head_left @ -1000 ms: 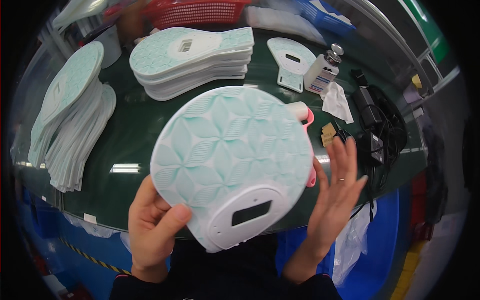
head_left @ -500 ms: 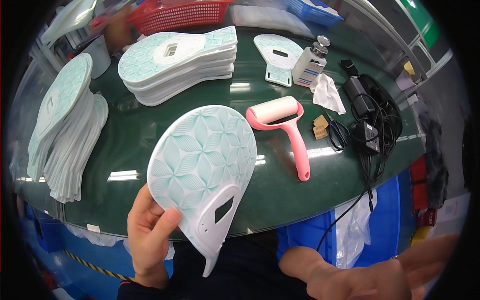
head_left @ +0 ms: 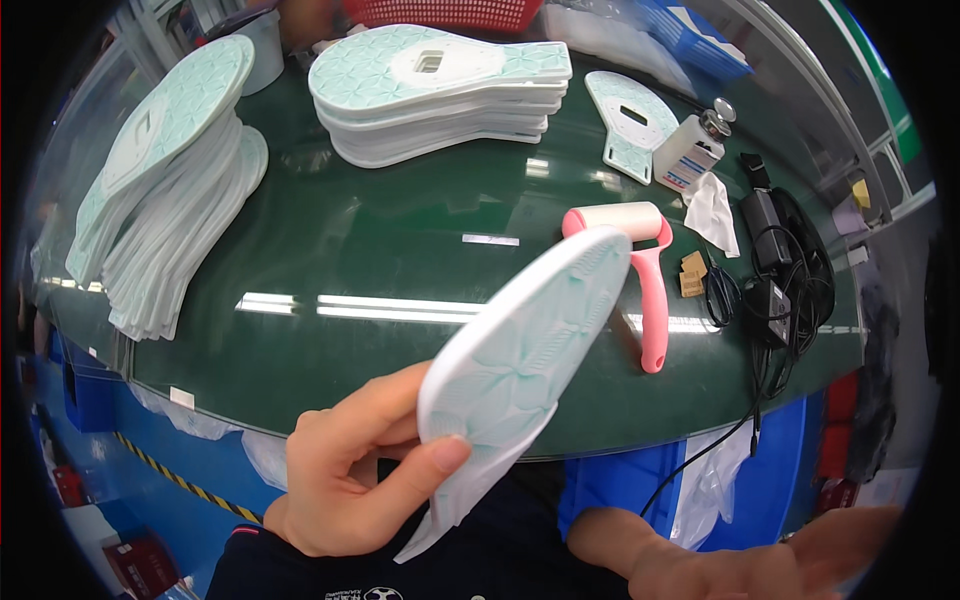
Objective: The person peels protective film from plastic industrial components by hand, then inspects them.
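We have tilted the panel [head_left: 525, 345] edge-on; our left hand [head_left: 350, 475] pinches it in its fingers, the right hand [head_left: 760, 560] hangs open; one-handed, it might slip onto the worktop [head_left: 380, 250].

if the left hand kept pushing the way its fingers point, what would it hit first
Probably the pink lint roller. The left hand holds the white panel pointing up-right toward it over the green table, though depth is unclear and it may pass above.

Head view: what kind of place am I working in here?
Probably a factory assembly or inspection bench: stacks of identical patterned white panels, a pink lint roller on the green worktop, blue bins behind.
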`<state>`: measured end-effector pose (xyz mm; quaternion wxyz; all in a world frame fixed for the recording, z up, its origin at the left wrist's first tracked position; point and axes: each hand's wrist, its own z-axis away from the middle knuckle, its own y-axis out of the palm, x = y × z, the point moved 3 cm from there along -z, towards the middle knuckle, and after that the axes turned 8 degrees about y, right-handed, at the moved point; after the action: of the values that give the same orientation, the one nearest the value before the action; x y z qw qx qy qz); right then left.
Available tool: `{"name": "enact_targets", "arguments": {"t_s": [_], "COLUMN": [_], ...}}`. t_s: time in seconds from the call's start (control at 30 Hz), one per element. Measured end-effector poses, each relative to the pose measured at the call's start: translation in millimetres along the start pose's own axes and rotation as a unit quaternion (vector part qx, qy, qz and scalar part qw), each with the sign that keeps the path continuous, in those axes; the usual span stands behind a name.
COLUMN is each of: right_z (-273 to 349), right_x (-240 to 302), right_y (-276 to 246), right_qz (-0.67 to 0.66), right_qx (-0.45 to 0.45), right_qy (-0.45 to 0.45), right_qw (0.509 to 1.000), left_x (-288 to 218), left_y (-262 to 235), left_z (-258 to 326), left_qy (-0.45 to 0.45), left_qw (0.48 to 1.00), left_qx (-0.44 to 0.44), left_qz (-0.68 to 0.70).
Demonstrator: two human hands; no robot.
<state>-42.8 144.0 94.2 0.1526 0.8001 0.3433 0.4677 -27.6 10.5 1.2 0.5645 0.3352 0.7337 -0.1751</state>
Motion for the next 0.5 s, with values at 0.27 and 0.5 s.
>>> {"name": "enact_targets", "arguments": {"t_s": [0.27, 0.5], "right_z": [117, 102], "right_x": [32, 8], "right_y": [37, 34], "right_qz": [-0.026, -0.038], "right_qx": [-0.018, -0.043], "right_qy": [0.013, 0.004], "right_qw": [0.999, 0.998], "left_x": [-6, -2], "left_y": [-11, -15], "left_z": [1, 3], "left_qy": [0.023, 0.028], "left_qw": [0.997, 0.996], "left_qx": [0.029, 0.026], "left_qz": [-0.069, -0.082]}}
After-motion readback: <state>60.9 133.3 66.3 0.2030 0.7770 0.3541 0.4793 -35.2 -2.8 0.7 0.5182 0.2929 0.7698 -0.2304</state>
